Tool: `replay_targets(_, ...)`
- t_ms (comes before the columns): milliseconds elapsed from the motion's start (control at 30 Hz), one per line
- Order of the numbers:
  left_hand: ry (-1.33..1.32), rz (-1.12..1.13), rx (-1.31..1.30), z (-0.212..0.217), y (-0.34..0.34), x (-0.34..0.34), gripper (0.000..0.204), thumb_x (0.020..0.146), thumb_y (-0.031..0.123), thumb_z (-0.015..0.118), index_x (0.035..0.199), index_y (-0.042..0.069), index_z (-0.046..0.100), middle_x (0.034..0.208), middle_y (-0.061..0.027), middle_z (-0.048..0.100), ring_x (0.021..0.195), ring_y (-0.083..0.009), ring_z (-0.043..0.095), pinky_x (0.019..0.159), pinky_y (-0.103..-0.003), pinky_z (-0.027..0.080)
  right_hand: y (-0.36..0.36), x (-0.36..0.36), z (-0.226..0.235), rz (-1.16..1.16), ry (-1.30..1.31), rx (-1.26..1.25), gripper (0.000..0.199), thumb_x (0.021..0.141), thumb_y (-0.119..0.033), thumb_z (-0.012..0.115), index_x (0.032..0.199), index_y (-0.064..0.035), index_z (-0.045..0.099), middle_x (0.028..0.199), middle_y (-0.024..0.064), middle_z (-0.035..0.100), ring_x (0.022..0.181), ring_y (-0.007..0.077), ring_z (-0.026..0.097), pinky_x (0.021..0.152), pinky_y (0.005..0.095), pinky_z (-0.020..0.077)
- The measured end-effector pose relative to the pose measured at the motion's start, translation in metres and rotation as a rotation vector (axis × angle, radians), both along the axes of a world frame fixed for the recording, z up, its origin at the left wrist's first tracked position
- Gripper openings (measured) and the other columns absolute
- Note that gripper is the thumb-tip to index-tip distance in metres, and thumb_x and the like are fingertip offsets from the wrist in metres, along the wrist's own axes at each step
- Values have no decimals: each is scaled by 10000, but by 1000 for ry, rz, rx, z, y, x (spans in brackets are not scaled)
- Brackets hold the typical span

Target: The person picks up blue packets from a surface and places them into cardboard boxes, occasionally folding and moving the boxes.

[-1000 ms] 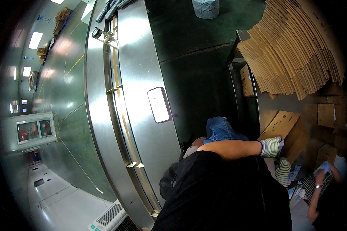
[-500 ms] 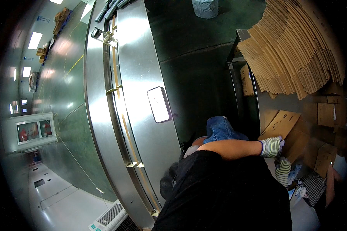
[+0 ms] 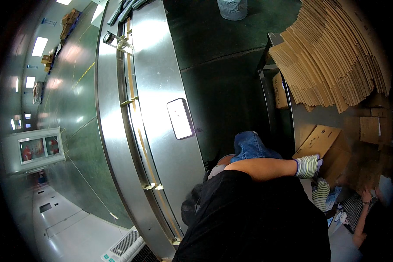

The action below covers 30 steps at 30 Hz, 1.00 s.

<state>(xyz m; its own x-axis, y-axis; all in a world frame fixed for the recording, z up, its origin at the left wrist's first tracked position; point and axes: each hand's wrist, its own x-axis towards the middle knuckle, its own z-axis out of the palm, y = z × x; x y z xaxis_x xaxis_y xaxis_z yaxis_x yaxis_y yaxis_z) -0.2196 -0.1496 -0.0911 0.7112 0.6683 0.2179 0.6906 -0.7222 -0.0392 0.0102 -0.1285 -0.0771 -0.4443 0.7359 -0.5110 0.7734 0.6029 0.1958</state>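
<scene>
Co-worker's hand (image 3: 366,195) has shifted at right; the box (image 3: 318,142), probably light, stiff but creasable, suits edge holds; grips of left hand (image 3: 310,166) and right hand (image 3: 322,194) cannot be told.

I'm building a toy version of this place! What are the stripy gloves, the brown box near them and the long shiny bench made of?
Stripy gloves: probably knitted fabric, matte, with soft bands; yarn unclear.
Brown box: looks like dull cardboard, with flat tan panels and a fold.
Long bench: metal, probably steel, since it's grey with blurry reflections.
</scene>
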Motion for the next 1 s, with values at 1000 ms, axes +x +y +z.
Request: replay_targets(1000, 2, 22, -12, -2, 0, -1, 266, 790, 246, 506, 904, 89, 689, 980, -61, 636, 1027, -286, 512, 887, -482, 392, -1, 5, -2, -26, 230, 35, 252, 719, -156, 643, 935, -25, 643, 933, 194, 622, 892, 357, 571, 817, 409, 442)
